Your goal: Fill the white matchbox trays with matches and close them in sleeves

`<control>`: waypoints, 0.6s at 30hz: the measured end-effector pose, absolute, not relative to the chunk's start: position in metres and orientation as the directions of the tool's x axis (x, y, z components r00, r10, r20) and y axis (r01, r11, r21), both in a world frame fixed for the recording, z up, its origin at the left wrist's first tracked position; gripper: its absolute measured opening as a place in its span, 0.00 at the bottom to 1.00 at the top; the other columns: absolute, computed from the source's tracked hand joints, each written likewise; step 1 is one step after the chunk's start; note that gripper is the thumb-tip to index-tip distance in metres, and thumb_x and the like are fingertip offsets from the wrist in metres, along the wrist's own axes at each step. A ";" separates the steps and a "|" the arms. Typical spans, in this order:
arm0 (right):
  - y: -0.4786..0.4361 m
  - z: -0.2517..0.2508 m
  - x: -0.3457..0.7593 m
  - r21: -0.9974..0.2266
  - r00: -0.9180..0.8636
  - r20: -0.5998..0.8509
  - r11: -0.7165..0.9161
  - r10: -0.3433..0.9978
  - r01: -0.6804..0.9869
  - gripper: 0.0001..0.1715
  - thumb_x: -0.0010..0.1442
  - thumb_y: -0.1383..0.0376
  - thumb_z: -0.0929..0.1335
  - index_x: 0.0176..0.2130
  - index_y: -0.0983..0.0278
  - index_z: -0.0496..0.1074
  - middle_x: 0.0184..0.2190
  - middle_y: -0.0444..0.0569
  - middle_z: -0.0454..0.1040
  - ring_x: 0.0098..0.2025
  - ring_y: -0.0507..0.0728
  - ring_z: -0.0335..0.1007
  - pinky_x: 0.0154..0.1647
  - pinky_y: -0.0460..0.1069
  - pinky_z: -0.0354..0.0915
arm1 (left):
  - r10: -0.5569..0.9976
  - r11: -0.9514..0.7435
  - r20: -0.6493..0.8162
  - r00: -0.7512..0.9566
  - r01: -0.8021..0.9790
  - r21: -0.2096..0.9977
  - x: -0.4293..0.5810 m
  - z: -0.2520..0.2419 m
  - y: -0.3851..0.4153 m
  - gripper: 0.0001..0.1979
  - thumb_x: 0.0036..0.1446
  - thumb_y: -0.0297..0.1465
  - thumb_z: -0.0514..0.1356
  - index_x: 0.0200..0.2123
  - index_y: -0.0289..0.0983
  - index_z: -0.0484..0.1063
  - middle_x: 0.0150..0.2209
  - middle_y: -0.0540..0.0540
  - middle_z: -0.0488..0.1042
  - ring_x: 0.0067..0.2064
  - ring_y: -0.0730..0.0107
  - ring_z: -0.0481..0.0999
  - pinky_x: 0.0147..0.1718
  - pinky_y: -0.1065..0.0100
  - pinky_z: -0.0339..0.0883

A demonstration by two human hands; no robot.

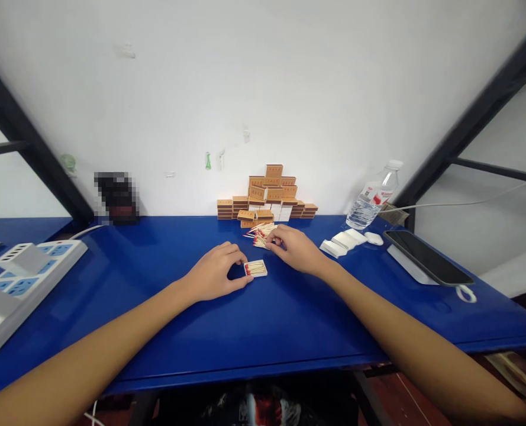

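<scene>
A small open matchbox tray (256,268) with a few red-tipped matches lies on the blue table (263,331). My left hand (216,272) curls round the tray's left end, thumb and fingers touching it. My right hand (294,248) rests just behind and right of the tray, fingers pinched on the loose pile of matches (261,234). A stack of brown matchboxes (269,196) stands against the white wall behind the pile.
A white power strip (18,278) lies at the far left. White empty trays (345,241), a water bottle (371,198), and a dark phone on a white stand (426,257) sit to the right. A dark blurred object (117,196) stands at the back left.
</scene>
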State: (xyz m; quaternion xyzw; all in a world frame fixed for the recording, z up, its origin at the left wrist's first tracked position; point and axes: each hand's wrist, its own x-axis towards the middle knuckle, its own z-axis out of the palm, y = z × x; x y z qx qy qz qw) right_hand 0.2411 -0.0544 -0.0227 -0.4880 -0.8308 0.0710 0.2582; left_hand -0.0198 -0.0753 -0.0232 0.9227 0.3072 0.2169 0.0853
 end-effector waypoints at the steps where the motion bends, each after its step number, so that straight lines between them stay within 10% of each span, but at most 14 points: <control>1: -0.051 -0.025 0.243 -0.371 -0.394 0.346 0.509 0.852 0.776 0.05 0.68 0.64 0.70 0.38 0.63 0.73 0.34 0.46 0.71 0.36 0.55 0.67 0.36 0.48 0.57 | 0.606 -0.795 0.347 0.716 0.531 0.293 -0.020 -0.023 -0.075 0.11 0.63 0.40 0.65 0.42 0.39 0.74 0.39 0.46 0.75 0.43 0.59 0.73 0.45 0.59 0.69; 18: -0.045 -0.029 0.240 -0.300 -0.455 0.183 0.490 0.872 0.818 0.06 0.71 0.65 0.66 0.40 0.64 0.70 0.43 0.53 0.72 0.42 0.57 0.70 0.44 0.50 0.63 | 0.600 -0.800 0.360 0.715 0.522 0.297 -0.020 -0.025 -0.074 0.12 0.63 0.41 0.64 0.43 0.39 0.75 0.40 0.45 0.75 0.43 0.59 0.73 0.45 0.58 0.69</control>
